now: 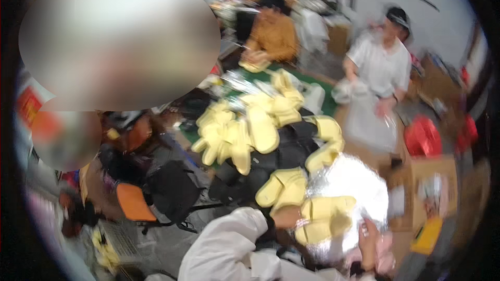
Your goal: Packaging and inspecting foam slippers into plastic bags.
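A pair of pale yellow slippers [317, 221] lies on shiny clear plastic [359, 177] close in front of me. My left hand [287, 217] reaches in from a white sleeve and closes on the left edge of this pair. At the right edge of the plastic is my right hand [367, 239], its fingers pointing up and blurred; whether they hold the plastic does not show. Just beyond my left hand rests another yellow pair [284, 187]. A heap of yellow slippers [250, 119] spreads farther up the table, partly over black slippers [276, 156].
Across the table, a person in orange [276, 34] handles yellow footwear. A person in white [383, 62] holds a clear bag [370, 125] at the far right. Cardboard boxes [435, 182] and a red bag [423, 136] stand right; a chair with an orange seat [134, 203] stands left.
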Tool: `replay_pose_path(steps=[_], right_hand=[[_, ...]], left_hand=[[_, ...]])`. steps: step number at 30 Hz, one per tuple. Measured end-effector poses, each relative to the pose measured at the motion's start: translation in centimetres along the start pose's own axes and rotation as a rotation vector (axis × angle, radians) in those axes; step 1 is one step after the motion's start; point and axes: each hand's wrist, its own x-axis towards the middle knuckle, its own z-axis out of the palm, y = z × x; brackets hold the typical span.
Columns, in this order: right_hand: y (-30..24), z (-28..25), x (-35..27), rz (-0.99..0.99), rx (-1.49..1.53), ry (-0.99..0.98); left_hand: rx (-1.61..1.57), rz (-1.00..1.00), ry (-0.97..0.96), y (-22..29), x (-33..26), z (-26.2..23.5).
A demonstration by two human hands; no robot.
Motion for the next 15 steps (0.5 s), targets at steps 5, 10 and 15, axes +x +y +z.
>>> replay_pose_path(steps=[5, 10, 15], right_hand=[[-2.6, 7.0, 1.6, 0.215, 0.088, -0.163], [-2.7, 9.7, 1.2, 0.306, -0.044, -0.257], [-3.7, 14.4, 2.0, 0.394, -0.465, -0.078]], left_hand=[[0.154, 0.332, 0.121, -0.6, -1.6, -3.9], [0.192, 0.348, 0.191, -1.3, -0.8, -4.4], [0.513, 0.404, 0.133, -3.6, -2.6, -3.0]])
